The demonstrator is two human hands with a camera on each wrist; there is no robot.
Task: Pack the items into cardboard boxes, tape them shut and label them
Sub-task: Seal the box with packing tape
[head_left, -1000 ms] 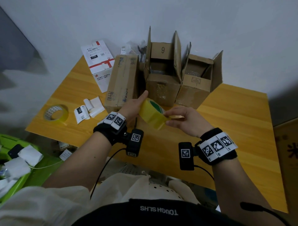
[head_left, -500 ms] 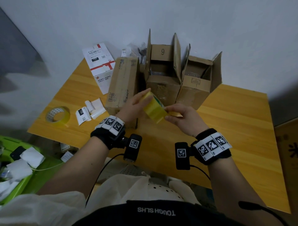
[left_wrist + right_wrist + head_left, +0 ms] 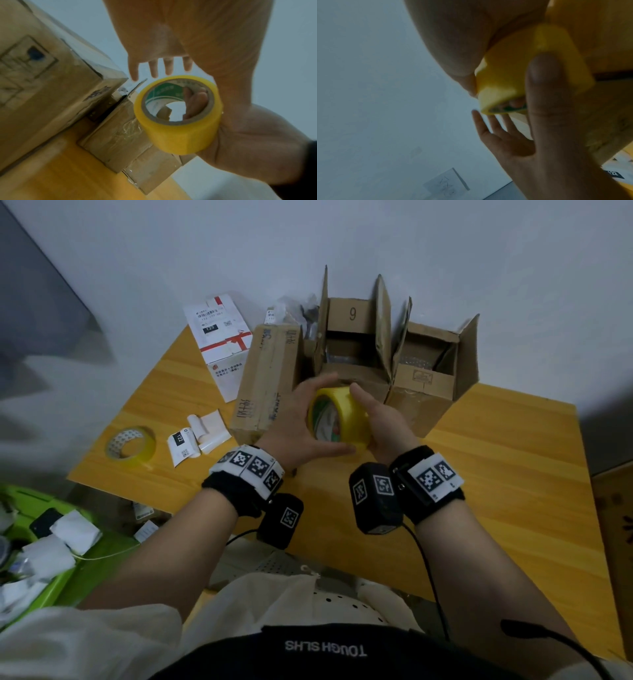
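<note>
A yellow tape roll (image 3: 354,419) is held up between both hands, just in front of the boxes. My right hand (image 3: 385,422) grips it, with fingers through the core, as the left wrist view shows at the tape roll (image 3: 180,135). My left hand (image 3: 291,426) lies against the roll's other side, fingers straight and spread, thumb laid along the yellow band (image 3: 505,67). A closed long cardboard box (image 3: 270,378) lies left of the hands. Behind the hands stand an open box marked 9 (image 3: 352,350) and another open box (image 3: 428,371).
A second tape roll (image 3: 132,445) lies on the wooden table (image 3: 496,474) at the left. Small label slips (image 3: 202,433) and printed label sheets (image 3: 219,337) lie beside the long box. A green bin (image 3: 78,570) with white packets stands below the table's left corner.
The roll has turned so that its core faces me and has moved nearer the boxes. My right hand went from pinching the tape end to gripping the roll. The left hand's fingers opened out.
</note>
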